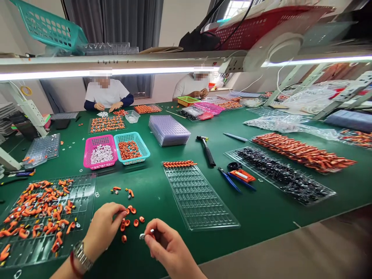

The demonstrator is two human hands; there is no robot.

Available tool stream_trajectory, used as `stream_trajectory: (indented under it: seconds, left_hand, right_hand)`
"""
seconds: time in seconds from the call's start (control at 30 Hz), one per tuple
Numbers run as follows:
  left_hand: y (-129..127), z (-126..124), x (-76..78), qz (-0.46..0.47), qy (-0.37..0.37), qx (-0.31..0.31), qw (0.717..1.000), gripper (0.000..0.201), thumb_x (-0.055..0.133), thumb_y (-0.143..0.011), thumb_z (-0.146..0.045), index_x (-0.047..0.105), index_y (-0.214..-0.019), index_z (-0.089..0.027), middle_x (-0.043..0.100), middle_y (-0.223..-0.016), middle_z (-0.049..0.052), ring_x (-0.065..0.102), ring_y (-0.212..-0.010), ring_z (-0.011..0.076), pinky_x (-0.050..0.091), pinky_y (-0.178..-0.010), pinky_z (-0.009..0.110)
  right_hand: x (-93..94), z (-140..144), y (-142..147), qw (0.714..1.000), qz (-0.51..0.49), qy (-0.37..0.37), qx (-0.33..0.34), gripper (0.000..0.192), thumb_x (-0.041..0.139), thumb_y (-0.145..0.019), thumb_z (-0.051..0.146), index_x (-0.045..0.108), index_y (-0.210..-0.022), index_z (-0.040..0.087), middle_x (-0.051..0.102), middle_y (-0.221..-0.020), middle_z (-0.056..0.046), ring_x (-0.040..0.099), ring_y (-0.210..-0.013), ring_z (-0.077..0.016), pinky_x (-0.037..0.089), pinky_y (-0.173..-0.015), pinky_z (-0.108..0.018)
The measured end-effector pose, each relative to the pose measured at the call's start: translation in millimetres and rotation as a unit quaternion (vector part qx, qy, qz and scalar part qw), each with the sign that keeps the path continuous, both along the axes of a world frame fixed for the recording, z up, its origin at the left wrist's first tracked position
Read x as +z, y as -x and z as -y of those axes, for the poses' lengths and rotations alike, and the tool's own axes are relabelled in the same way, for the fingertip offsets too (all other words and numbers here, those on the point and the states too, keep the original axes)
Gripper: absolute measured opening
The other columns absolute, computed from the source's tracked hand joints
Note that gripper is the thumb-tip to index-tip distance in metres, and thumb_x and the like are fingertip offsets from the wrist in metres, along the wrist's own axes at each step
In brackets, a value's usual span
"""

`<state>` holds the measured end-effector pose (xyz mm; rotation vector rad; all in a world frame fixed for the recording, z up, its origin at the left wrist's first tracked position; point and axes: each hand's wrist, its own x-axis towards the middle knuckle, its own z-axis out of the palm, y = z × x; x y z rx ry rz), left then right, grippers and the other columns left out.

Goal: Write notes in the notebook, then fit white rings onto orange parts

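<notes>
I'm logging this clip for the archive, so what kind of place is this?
Most likely a small-parts hand-assembly workshop. On a long green table lie clear compartment trays and baskets of orange parts, with strip lighting overhead. The left hand and right hand work small pieces, and two other people sit opposite.

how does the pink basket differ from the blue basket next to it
The pink basket holds pale whitish pieces; the blue basket holds orange pieces. The pink one sits to the left, the blue one to the right, closer to the stack of clear trays. Both are perforated plastic rectangles of similar size, side by side on the green table.
</notes>
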<state>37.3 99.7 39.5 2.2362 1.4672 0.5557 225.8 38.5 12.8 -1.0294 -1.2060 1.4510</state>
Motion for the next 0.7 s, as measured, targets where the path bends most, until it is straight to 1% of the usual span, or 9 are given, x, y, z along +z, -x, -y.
stream_trajectory:
  seconds: [0.07,0.17,0.27,0.4,0.47,0.53,0.57,0.63,0.7]
  left_hand:
    - [-6.8,-14.1,-2.1,-0.038,-0.004,-0.005,0.999,0.013,0.06,-0.087,-0.023,0.071,-0.08,-0.02,0.073,-0.08,0.005,0.067,-0.081,0.026,0.051,-0.074,0.036]
    - [-15.6,-23.4,-8.8,-0.078,-0.013,-0.011,0.997,0.01,0.065,-0.081,-0.018,0.069,-0.072,-0.019,0.069,-0.077,0.007,0.064,-0.079,0.0292,0.049,-0.071,0.038]
    - [-16.4,-26.5,-14.7,-0.085,-0.022,-0.022,0.996,0.017,0.058,-0.083,-0.014,0.067,-0.069,-0.019,0.066,-0.075,0.007,0.064,-0.075,0.0277,0.05,-0.071,0.038]
    - [-7.2,-28.1,-16.3,-0.051,-0.031,-0.029,0.998,0.024,0.051,-0.085,-0.014,0.069,-0.071,-0.02,0.068,-0.078,0.007,0.067,-0.072,0.025,0.053,-0.07,0.036]
    - [-1.9,-23.4,-14.5,-0.016,-0.039,-0.021,0.999,0.024,0.049,-0.086,-0.016,0.07,-0.076,-0.02,0.072,-0.091,0.009,0.07,-0.08,0.0251,0.056,-0.074,0.036]
    - [1.5,-12.4,-12.0,0.028,-0.043,-0.017,0.999,0.023,0.049,-0.089,-0.019,0.071,-0.084,-0.022,0.074,-0.1,0.008,0.072,-0.088,0.0239,0.058,-0.078,0.034]
    - [2.1,-4.6,-11.0,0.049,-0.042,-0.018,0.998,0.022,0.05,-0.089,-0.021,0.071,-0.087,-0.023,0.075,-0.098,0.006,0.073,-0.087,0.0221,0.059,-0.077,0.031]
    - [1.3,13.5,-9.6,0.089,-0.034,-0.021,0.995,0.017,0.053,-0.09,-0.023,0.07,-0.092,-0.024,0.078,-0.089,0.002,0.074,-0.078,0.0182,0.061,-0.07,0.025]
    - [-0.8,31.5,-9.7,0.147,-0.025,-0.012,0.989,0.016,0.057,-0.089,-0.023,0.069,-0.099,-0.024,0.079,-0.089,0.001,0.076,-0.075,0.0168,0.062,-0.068,0.022]
  right_hand:
    - [-1.3,-1.9,-2.3,1.0,0.008,0.0,-0.011,0.04,0.062,-0.082,0.058,0.052,-0.078,0.02,0.041,-0.061,0.006,0.039,-0.053,-0.01,0.032,-0.051,-0.023]
    - [-3.7,-3.5,-5.6,1.0,0.003,-0.006,-0.026,0.038,0.062,-0.083,0.057,0.052,-0.079,0.02,0.04,-0.061,0.007,0.037,-0.053,-0.0096,0.031,-0.05,-0.023]
    - [-4.6,-5.8,-8.6,0.999,0.001,-0.002,-0.036,0.037,0.064,-0.082,0.055,0.051,-0.078,0.02,0.042,-0.064,0.006,0.037,-0.053,-0.0091,0.031,-0.05,-0.023]
    - [-0.9,-10.3,-9.6,0.999,0.001,-0.001,-0.043,0.036,0.066,-0.08,0.052,0.051,-0.076,0.02,0.044,-0.067,0.005,0.037,-0.054,-0.0086,0.031,-0.049,-0.022]
    - [1.0,-11.7,-7.8,0.999,-0.009,0.001,-0.039,0.035,0.066,-0.081,0.051,0.051,-0.077,0.02,0.045,-0.068,0.005,0.038,-0.052,-0.0081,0.032,-0.049,-0.022]
    - [1.7,-11.9,-4.9,0.999,-0.018,-0.002,-0.031,0.035,0.064,-0.082,0.052,0.051,-0.078,0.02,0.049,-0.073,0.003,0.04,-0.052,-0.0079,0.034,-0.048,-0.022]
    - [1.8,-11.4,-3.2,0.999,-0.022,-0.009,-0.027,0.034,0.063,-0.083,0.051,0.052,-0.079,0.02,0.051,-0.077,0.002,0.041,-0.053,-0.0082,0.035,-0.048,-0.022]
    - [2.3,-9.6,-0.1,0.999,-0.02,-0.033,-0.018,0.03,0.059,-0.087,0.048,0.053,-0.081,0.02,0.054,-0.085,-0.001,0.043,-0.058,-0.0094,0.038,-0.05,-0.022]
    - [4.6,-6.9,2.4,0.998,0.001,-0.065,-0.011,0.022,0.055,-0.091,0.041,0.054,-0.083,0.02,0.055,-0.089,-0.003,0.045,-0.064,-0.0113,0.04,-0.055,-0.023]
